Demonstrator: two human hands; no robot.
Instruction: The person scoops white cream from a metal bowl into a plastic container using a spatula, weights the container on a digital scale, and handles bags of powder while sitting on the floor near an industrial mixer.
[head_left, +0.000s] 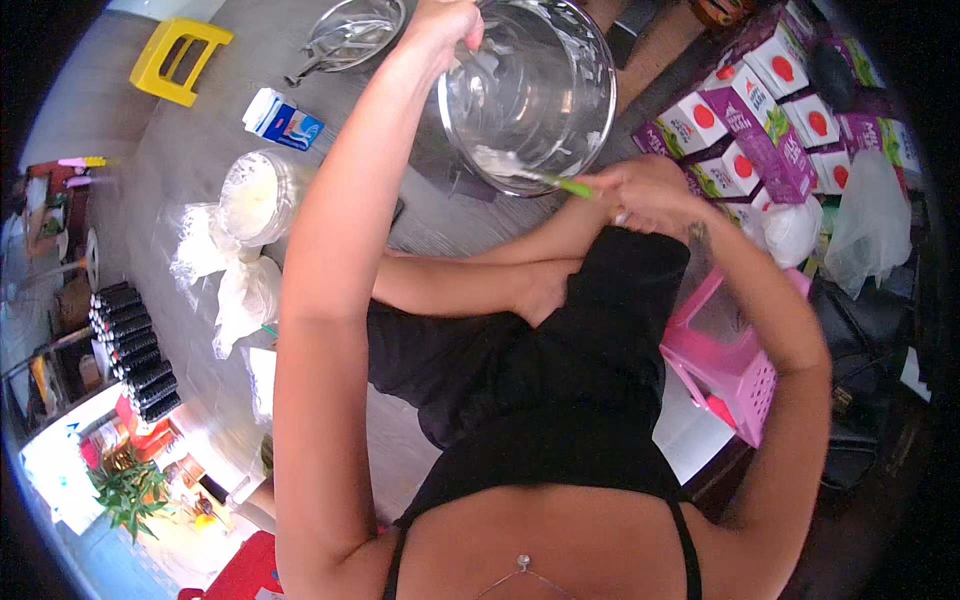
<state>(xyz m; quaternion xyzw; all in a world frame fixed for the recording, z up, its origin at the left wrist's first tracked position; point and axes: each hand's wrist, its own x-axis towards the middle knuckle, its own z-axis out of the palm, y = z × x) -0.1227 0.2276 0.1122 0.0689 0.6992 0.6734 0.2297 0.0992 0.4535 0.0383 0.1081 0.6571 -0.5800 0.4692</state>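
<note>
My left hand grips the rim of a large, shiny metal mixing bowl, which is tilted so its inside faces me. White cream streaks the wall, and a little lies near the lower rim. In my right hand is a spatula with a green handle. Its far end, coated in white cream, reaches over the near rim into the bowl. My crossed legs are below the bowl.
On the left stand a tub of white cream, plastic bags, a blue-and-white carton and a yellow stool. A smaller metal bowl lies beyond. Stacked purple milk cartons and a pink plastic basket are right.
</note>
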